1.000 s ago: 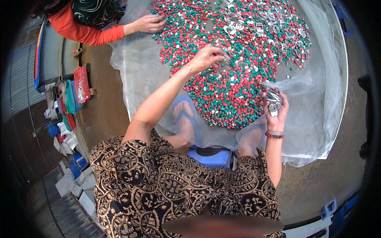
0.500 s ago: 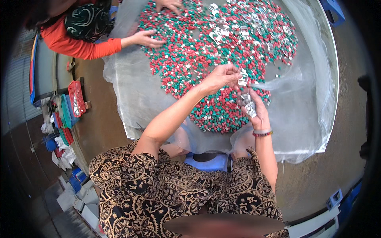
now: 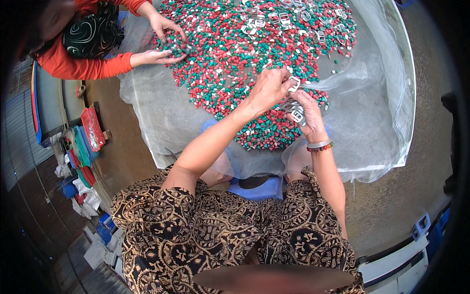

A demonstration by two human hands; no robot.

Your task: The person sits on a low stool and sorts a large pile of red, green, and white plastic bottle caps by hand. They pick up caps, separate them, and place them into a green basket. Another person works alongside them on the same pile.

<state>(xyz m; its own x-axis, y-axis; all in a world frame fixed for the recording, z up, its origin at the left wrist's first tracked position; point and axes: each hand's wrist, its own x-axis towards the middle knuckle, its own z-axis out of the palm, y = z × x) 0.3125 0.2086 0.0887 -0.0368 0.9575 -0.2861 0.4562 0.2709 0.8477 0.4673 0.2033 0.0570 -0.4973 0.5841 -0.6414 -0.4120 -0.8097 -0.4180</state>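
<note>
Gripping a bunch of small clear plastic clips [image 3: 295, 111], the right hand [image 3: 307, 113] stays closed. Left hand [image 3: 268, 89] pinches one clip [image 3: 293, 84] above the red-and-green bead heap [image 3: 230, 63].

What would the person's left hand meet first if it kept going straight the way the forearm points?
Most likely the small silvery piece at the left hand's fingertips, with the right hand close alongside; beyond that, the red and green bead pile. Depth is unclear.

Floor workshop: sorting heap of plastic pieces [image 3: 235, 63]

Pellet heap [image 3: 235, 63] lies on plastic sheet [image 3: 372, 122]; baskets [image 3: 90, 130] far left.
</note>
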